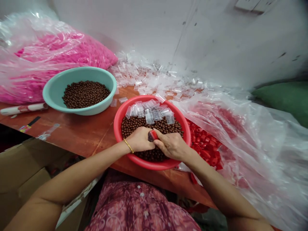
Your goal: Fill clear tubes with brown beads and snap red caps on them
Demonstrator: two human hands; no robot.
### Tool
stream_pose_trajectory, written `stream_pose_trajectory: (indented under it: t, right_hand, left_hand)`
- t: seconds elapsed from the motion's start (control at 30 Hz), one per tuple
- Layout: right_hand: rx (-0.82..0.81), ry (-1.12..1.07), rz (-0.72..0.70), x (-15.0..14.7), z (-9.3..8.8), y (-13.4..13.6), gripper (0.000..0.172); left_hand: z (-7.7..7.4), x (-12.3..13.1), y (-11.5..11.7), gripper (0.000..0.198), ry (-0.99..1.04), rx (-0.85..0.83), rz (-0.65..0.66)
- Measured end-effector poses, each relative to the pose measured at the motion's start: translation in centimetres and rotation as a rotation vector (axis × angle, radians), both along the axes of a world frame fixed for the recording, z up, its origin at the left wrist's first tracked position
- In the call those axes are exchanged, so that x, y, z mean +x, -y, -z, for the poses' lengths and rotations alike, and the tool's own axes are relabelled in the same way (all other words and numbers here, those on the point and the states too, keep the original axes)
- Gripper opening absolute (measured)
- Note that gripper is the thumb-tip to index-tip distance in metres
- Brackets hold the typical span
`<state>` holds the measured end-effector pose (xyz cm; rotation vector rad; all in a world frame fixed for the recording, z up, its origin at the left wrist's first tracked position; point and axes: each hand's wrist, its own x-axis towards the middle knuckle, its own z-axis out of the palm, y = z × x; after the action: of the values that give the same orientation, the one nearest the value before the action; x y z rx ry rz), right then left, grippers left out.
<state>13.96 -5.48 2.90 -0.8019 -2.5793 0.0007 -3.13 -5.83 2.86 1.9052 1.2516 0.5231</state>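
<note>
Over a red basin point(117, 128), my two hands meet at one small container with a red cap point(154, 134). My left hand point(141, 139), with a gold bracelet at the wrist, is closed around its body, which looks dark inside. The fingers of my right hand point(173, 146) are closed at its red end. Below them, small round brown balls point(131, 125) fill the basin. Several clear plastic tubes point(149, 117) lie on the balls at the far side. My fingers hide much of the container.
A teal basin point(51, 91) of brown balls stands left, before a bag of pink pieces point(72, 48). Loose clear tubes point(144, 77) cover the table's back. Right are red plastic caps point(204, 147) and a clear plastic bag point(252, 144). A cardboard box point(26, 163) sits below left.
</note>
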Motion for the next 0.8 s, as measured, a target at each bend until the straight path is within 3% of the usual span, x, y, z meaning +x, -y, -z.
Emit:
stream_pose_trajectory:
  t: [0.2, 0.3, 0.43, 0.57, 0.63, 0.73, 0.8]
  right_hand:
    - [-0.656, -0.652, 0.221, -2.7, 0.4, -1.8, 0.065]
    - [-0.857, -0.723, 0.186, -4.4, 1.3, -1.8, 0.067]
    - [-0.746, -0.584, 0.119, -5.1, 1.2, -1.6, 0.061]
    - [-0.538, -0.436, 0.207, -5.7, 0.0, -1.5, 0.061]
    - [-0.477, -0.475, 0.215, -5.7, -0.6, -1.3, 0.058]
    - [-0.376, -0.689, 0.201, -3.4, -1.3, -1.0, 0.051]
    - [-0.296, -0.734, 0.305, 0.0, -1.3, -0.8, 0.043]
  left_hand:
    - [-0.4, 0.4, -0.1, 0.009, -0.101, 0.106, 0.045]
    - [-0.3, 0.4, 0.0, 0.013, -0.192, 0.14, 0.053]
    - [0.3, 0.1, 0.1, 0.024, -0.346, 0.187, 0.082]
    - [0.3, 0.4, -0.2, 0.029, -0.461, 0.241, 0.025]
    - [-0.1, 0.6, -0.1, 0.024, -0.464, 0.279, -0.029]
    - [-1.0, -0.7, 1.1, 0.017, -0.32, 0.418, -0.122]
    - [-1.1, -3.7, 2.9, 0.02, -0.19, 0.556, -0.24]
